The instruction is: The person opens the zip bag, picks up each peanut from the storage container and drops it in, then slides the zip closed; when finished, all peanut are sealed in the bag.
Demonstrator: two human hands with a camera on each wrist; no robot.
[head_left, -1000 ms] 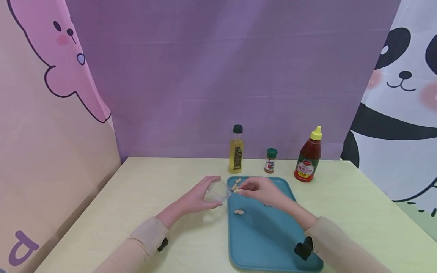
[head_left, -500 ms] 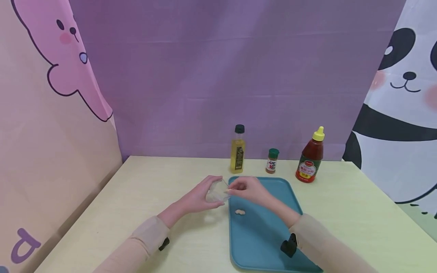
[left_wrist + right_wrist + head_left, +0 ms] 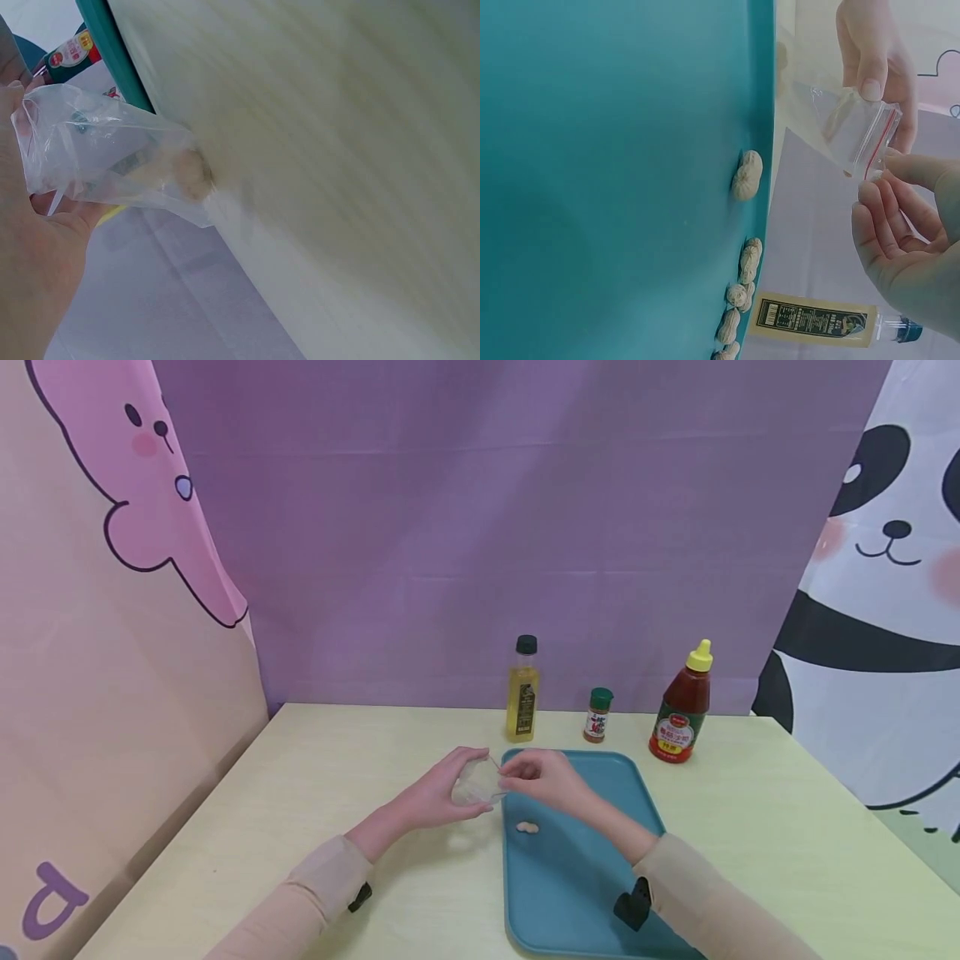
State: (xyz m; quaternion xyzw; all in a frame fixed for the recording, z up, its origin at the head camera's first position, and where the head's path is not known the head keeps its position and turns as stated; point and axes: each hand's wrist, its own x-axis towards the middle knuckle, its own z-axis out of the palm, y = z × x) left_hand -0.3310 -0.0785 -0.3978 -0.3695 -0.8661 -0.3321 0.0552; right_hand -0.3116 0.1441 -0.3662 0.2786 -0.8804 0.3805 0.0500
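My left hand holds a clear zip bag by its mouth, thumb and fingers spread to either side, just left of the blue tray. In the left wrist view a peanut shows through the bottom of the bag. My right hand is at the bag's mouth, thumb and fingertips pinching a peanut that is mostly hidden by them. A single peanut lies by the tray's left edge. Several more peanuts line that edge in the right wrist view; my right hand hides them in the head view.
Behind the tray stand an oil bottle, a small green-capped spice jar and a red sauce bottle with a yellow cap. A purple cloth hangs past the table's back edge.
My right hand has moved left with a peanut, from the tray's back left corner to the bag's mouth. My left hand has kept the bag in nearly the same place.
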